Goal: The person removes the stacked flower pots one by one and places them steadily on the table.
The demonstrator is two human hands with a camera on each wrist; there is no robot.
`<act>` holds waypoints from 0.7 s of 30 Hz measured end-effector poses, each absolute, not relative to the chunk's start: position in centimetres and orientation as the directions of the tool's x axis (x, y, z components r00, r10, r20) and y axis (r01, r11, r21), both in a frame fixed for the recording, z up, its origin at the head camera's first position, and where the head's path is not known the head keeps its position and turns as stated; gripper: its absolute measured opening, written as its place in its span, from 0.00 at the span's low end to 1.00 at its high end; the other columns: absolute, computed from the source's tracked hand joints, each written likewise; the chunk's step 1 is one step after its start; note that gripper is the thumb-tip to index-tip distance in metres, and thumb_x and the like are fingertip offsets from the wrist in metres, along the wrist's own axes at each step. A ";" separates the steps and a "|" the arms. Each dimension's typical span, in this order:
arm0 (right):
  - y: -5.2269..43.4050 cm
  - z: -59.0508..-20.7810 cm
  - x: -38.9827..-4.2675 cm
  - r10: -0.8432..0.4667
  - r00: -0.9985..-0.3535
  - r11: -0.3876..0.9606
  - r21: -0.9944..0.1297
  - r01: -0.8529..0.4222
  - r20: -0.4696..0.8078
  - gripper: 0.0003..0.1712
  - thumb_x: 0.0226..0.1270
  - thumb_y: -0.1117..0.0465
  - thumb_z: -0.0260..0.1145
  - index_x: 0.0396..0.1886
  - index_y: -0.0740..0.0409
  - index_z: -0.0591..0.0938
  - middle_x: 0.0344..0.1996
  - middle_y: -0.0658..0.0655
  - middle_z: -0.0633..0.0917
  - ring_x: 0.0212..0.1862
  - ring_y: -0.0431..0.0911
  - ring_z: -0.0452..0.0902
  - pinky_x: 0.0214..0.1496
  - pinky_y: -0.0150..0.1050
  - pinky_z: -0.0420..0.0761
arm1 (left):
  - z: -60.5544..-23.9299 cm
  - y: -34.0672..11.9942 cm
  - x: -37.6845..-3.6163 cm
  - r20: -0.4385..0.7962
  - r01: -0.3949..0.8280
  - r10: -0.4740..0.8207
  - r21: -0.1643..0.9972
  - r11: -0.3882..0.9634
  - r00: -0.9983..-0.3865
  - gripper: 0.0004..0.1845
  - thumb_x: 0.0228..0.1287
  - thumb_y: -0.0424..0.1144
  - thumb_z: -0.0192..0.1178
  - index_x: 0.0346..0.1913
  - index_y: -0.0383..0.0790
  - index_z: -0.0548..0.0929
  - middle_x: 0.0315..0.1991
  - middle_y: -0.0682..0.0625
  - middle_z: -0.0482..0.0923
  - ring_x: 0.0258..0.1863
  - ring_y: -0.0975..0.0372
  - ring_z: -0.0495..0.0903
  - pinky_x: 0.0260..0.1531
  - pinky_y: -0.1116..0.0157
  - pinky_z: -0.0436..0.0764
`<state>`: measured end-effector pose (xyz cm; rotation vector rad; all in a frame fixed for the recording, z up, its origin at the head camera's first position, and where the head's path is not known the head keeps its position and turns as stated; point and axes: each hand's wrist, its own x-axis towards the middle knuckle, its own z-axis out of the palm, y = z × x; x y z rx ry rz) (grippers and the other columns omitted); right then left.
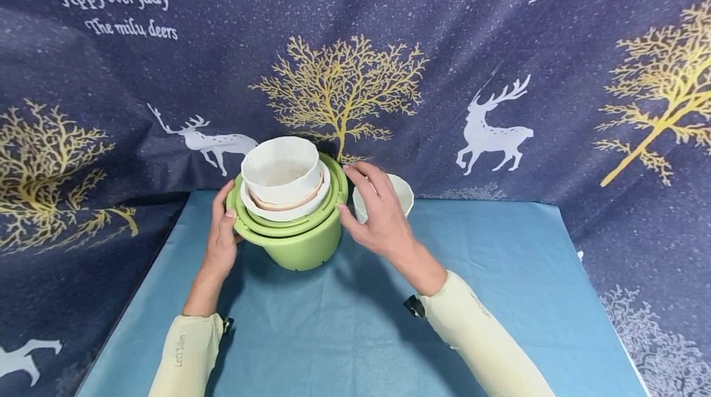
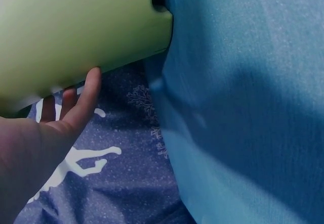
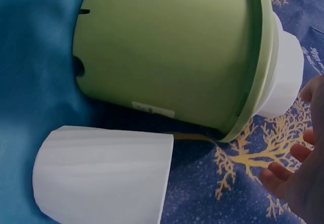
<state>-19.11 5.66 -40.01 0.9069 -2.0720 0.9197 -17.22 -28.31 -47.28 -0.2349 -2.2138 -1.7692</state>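
A stack of nested flowerpots stands towards the back left of the table. Its outermost green flowerpot holds another green pot, a round white pot, a thin pinkish rim and a faceted white pot on top. My left hand grips the green pot's left rim, with fingers against its outer wall. At the right side of the rim my right hand hovers with spread, relaxed fingers; the right wrist view shows it apart from the pot. Behind it stands a separate white pot, partly hidden in the head view.
A blue cloth covers the table. Close behind hangs a dark blue curtain printed with deer and golden trees. The separate white pot stands right of the green stack, near the table's back edge.
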 end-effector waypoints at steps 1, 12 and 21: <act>5.5 -39.9 -19.2 -0.322 -0.518 0.501 -0.322 -0.803 0.792 0.34 0.64 0.62 0.73 0.70 0.65 0.78 0.66 0.65 0.77 0.69 0.58 0.73 0.73 0.52 0.71 | -47.3 -28.3 -17.2 0.330 0.309 -0.058 0.923 0.228 -0.942 0.30 0.87 0.44 0.33 0.87 0.51 0.52 0.82 0.43 0.53 0.60 0.64 0.72 0.39 0.74 0.83; 3.8 -39.4 -19.5 -0.366 -0.513 0.468 -0.323 -0.823 0.776 0.34 0.68 0.59 0.71 0.72 0.64 0.77 0.69 0.65 0.75 0.72 0.59 0.70 0.76 0.53 0.68 | -47.3 -28.4 -17.3 0.340 0.320 -0.050 0.917 0.240 -0.939 0.30 0.87 0.43 0.33 0.87 0.50 0.52 0.82 0.43 0.52 0.60 0.64 0.72 0.39 0.74 0.83; 2.8 -39.0 -20.0 -0.394 -0.501 0.466 -0.302 -0.831 0.770 0.35 0.70 0.57 0.72 0.73 0.64 0.75 0.70 0.65 0.74 0.72 0.58 0.69 0.78 0.52 0.66 | -47.4 -28.4 -17.3 0.340 0.323 -0.044 0.921 0.219 -0.940 0.30 0.87 0.44 0.33 0.87 0.50 0.51 0.82 0.42 0.53 0.60 0.64 0.73 0.39 0.74 0.83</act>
